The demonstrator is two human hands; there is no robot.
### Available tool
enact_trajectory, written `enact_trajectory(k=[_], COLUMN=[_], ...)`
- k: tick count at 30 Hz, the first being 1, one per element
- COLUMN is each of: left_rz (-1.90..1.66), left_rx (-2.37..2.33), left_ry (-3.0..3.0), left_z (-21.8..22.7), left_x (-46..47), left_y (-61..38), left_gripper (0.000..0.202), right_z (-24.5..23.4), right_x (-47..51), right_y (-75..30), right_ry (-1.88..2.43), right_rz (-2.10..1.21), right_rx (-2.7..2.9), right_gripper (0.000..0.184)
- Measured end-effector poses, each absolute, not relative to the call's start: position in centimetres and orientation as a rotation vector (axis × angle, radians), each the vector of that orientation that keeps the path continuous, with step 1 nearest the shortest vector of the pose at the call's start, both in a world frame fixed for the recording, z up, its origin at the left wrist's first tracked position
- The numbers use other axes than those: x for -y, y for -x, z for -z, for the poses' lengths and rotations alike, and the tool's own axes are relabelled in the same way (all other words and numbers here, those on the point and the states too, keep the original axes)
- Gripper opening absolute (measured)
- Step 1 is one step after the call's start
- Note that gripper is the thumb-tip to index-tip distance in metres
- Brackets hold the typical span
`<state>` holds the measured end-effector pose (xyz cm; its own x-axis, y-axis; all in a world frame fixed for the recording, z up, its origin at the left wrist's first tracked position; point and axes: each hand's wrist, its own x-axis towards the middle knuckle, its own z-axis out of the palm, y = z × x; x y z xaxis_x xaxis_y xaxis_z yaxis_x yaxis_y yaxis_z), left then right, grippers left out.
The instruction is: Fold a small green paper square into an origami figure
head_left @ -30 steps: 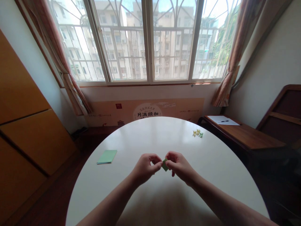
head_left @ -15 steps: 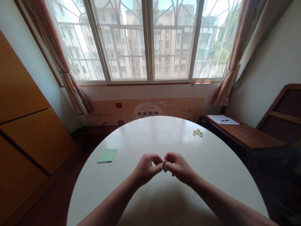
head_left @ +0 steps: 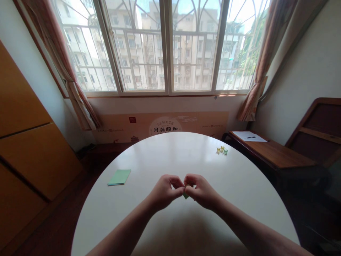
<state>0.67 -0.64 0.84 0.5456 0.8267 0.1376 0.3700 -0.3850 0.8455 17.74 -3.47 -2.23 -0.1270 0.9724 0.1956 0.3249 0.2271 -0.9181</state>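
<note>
A small folded piece of green paper is pinched between my two hands, above the near middle of the white round table. My left hand grips its left side with thumb and fingertips. On the other side my right hand holds it, also closed in a pinch. Fingers cover most of the paper, so its folded shape cannot be made out. To the left lies a stack of light green paper sheets. Several small folded paper pieces, yellow and green, sit together at the far right of the table.
Right of the table stands a wooden bench bearing a white sheet with a dark pen on it. A printed cardboard panel leans below the window behind the table. Wooden cabinets stand at the left.
The fingers of my right hand have curled further over the green paper, so less of it shows. The whole view has shifted slightly; the other items on the table stay in place.
</note>
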Motion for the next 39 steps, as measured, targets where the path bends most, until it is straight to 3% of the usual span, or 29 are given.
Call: enact_trajectory(k=[21, 29, 39], left_rz=[-0.848, -0.871, -0.838], left_rx=[-1.016, -1.017, -1.027], left_ry=[-1.676, -1.618, -1.776], left_z=[-1.0, -1.1, -0.4], left_x=[-1.3, -1.2, -0.4], left_y=[0.3, 0.6, -0.1], left_gripper=[0.017, 0.018, 0.013], right_z=[2.3, 1.4, 2.0], right_x=[2.2, 2.6, 2.9], right_y=[-19.0, -18.7, -18.0], right_ry=[1.313, 1.205, 1.236], right_rz=[-1.191, -1.165, -1.076], right_rx=[1.505, 1.398, 1.533], right_gripper=[0.002, 0.023, 0.008])
